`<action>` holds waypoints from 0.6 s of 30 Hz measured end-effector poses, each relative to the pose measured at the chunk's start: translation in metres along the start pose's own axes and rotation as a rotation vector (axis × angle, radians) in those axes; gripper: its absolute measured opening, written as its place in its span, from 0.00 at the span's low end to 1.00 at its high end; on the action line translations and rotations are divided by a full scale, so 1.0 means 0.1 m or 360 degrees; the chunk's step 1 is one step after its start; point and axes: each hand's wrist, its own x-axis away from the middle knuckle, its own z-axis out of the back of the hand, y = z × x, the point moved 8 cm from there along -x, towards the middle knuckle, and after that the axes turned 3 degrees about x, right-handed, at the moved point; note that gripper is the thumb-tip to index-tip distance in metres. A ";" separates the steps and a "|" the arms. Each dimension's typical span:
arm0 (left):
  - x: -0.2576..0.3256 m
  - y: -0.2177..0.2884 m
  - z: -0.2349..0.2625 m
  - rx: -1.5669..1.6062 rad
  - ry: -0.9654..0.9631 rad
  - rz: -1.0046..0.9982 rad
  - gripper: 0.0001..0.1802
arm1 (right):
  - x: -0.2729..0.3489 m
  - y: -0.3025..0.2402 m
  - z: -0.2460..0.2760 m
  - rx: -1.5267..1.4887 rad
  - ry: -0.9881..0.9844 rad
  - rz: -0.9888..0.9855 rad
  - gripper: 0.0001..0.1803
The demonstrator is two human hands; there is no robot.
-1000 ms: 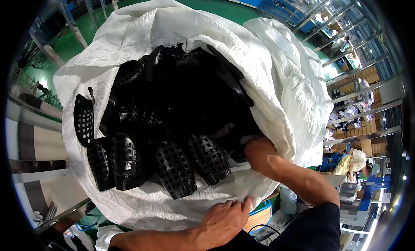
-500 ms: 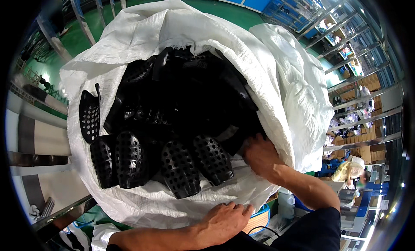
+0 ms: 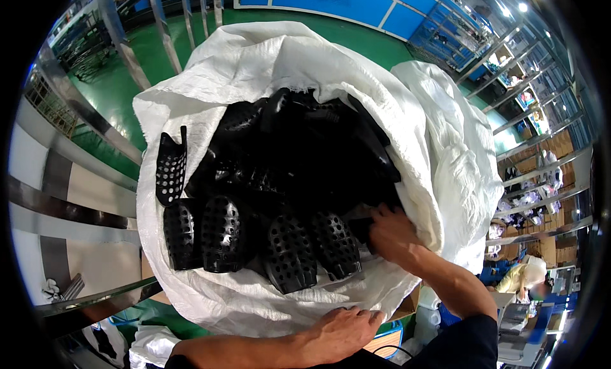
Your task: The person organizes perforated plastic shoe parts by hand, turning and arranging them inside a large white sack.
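In the head view a large white woven sack (image 3: 210,305) stands with its mouth spread wide, full of black plastic parts. My right hand (image 3: 396,234) reaches in at the right side of the mouth, its bent fingers on a dark piece (image 3: 361,229); the fingertips are partly lost in shadow. Outside the near side of the sack, my left hand (image 3: 344,334) lies against the fabric with its fingers curled; what is under them is hidden. Several curved black shells with round holes lie along the near rim, among them one shell (image 3: 221,234) and another shell (image 3: 291,254).
A thin perforated black piece (image 3: 170,170) leans on the sack's left inner wall. Metal rails (image 3: 76,213) run along the left. A second white sack bulge (image 3: 458,153) lies to the right. Shelving and a bent-over person (image 3: 525,275) are farther right.
My view has shifted, so the sack sits a little lower and more to the right. My right hand stays inside the sack's right edge, my left hand at its near side.
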 end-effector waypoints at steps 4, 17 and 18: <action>0.08 0.00 0.19 0.0070 -0.0044 0.0058 0.34 | 0.40 0.39 0.74 -0.0367 0.0577 -0.0367 0.10; 0.06 -0.26 1.45 0.3203 0.1039 -0.0306 0.38 | 1.50 0.13 2.03 -0.1170 0.2429 -0.0658 0.33; 0.13 -0.22 1.63 0.3273 0.1129 -0.0615 0.36 | 1.45 0.04 1.98 -0.1272 0.2518 -0.0674 0.33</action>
